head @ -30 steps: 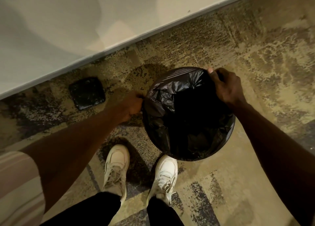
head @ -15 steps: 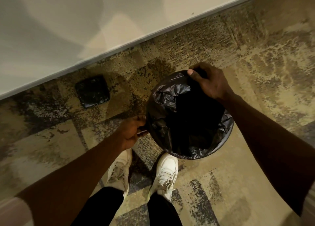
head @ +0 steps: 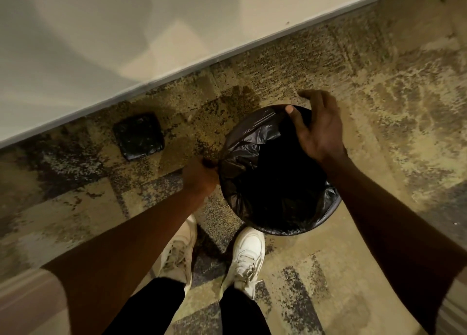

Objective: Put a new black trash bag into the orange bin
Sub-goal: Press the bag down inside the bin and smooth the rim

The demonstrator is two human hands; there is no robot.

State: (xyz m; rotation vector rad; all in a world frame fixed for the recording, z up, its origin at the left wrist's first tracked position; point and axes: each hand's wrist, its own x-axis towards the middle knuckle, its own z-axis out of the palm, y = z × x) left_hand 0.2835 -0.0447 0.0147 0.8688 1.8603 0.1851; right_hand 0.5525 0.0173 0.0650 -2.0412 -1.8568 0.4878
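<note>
A black trash bag (head: 255, 142) lines a round bin standing on the carpet in front of my feet. The bag's edge is folded over the bin's rim, so none of the bin's orange shows. My left hand (head: 201, 176) pinches the bag's edge at the left side of the rim. At the far rim, my right hand (head: 317, 129) rests on the bag, thumb pressed on the plastic and fingers spread over the outside. The bag's inside is dark and crumpled.
A folded black square packet (head: 139, 136) lies on the patterned carpet (head: 379, 122) to the left of the bin, close to the white wall (head: 126, 31). My white shoes (head: 246, 256) stand just in front of the bin.
My right hand has slid along the far rim and its fingers have spread. My left hand moved up the bin's left side, still gripping the bag's edge.
</note>
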